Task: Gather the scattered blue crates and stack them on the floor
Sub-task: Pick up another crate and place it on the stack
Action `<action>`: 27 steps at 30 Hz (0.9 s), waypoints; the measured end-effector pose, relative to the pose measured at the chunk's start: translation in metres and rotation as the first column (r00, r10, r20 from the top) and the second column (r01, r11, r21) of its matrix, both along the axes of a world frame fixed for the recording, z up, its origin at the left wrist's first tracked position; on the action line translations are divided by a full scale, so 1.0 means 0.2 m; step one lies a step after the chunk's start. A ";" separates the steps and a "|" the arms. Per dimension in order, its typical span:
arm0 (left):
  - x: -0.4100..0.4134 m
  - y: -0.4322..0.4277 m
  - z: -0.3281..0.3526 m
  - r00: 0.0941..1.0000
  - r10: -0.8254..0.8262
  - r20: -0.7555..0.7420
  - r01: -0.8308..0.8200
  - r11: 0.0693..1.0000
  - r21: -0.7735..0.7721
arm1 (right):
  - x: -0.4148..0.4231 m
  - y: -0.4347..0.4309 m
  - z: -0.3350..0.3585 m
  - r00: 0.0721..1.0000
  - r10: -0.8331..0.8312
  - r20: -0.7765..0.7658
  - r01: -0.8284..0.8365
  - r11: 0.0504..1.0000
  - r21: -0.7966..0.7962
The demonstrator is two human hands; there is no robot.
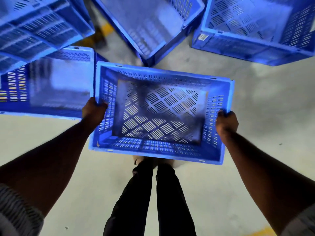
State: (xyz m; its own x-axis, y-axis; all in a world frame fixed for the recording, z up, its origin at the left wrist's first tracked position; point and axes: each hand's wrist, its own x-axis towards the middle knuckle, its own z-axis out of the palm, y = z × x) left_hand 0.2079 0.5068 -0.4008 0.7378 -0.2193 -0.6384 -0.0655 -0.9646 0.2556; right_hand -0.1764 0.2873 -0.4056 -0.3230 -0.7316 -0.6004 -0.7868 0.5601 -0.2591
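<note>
Crate (162, 113) is held up over the grey floor (264, 103) by both hands. It is blue, it has slots all over, and its open side faces up. Its long side runs across, from the left hand (93, 109) to the right hand (225, 122). It is turned a little, so the right end is nearer the person.

Left fingers (103, 105) are curled tight over the rim of the left short wall. Right fingers (221, 113) are curled tight over the rim of the right short wall. Each hand sits on the outside of its wall.

Just to the left of the left fingers is a second crate (51, 86) on the floor. A tilted crate (39, 26) lies past it and partly covers it. It is too blurry to tell if they touch. Past the fingers, farther from the person, are a middle crate (148, 26) and a far right crate (252, 31), both open side up.

Below the held crate, nearer than the fingers, are the person's legs (153, 193) in black trousers.
</note>
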 end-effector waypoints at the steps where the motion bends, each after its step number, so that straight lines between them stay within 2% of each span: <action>1: -0.01 0.02 0.07 1.000 0.010 -0.009 -0.010 0.999 -0.036 | -0.06 0.01 0.01 0.999 -0.015 0.030 0.015 1.000 0.019; 4: -0.03 0.08 0.24 0.999 0.028 -0.017 -0.029 0.995 -0.096 | -0.31 -0.01 -0.04 0.991 -0.067 0.113 0.059 0.996 0.069; 8: -0.08 0.09 0.53 0.999 0.031 0.043 -0.025 0.992 -0.127 | -0.21 0.05 0.55 0.944 -0.141 0.298 0.141 0.990 0.023; 12: -0.10 0.07 0.83 0.999 0.011 0.040 -0.003 0.981 -0.193 | -0.24 0.04 0.91 0.927 -0.114 0.357 0.145 0.988 -0.059; 16: -0.08 0.09 1.06 1.000 0.014 -0.014 -0.017 0.974 -0.224 | -0.30 0.05 1.20 0.919 -0.132 0.371 0.174 0.982 -0.080; 20: -0.16 0.01 1.33 0.983 0.053 -0.175 -0.125 0.892 -0.434 | -0.41 0.06 1.40 0.913 -0.161 0.374 0.208 0.974 -0.088; 23: -0.19 -0.04 1.51 0.961 0.023 -0.277 -0.171 0.835 -0.523 | -0.45 0.08 1.59 0.899 -0.163 0.406 0.227 0.967 -0.115; 27: -0.28 -0.13 1.73 0.949 -0.069 -0.307 -0.124 0.814 -0.567 | -0.54 0.14 1.79 0.883 -0.213 0.419 0.308 0.936 -0.173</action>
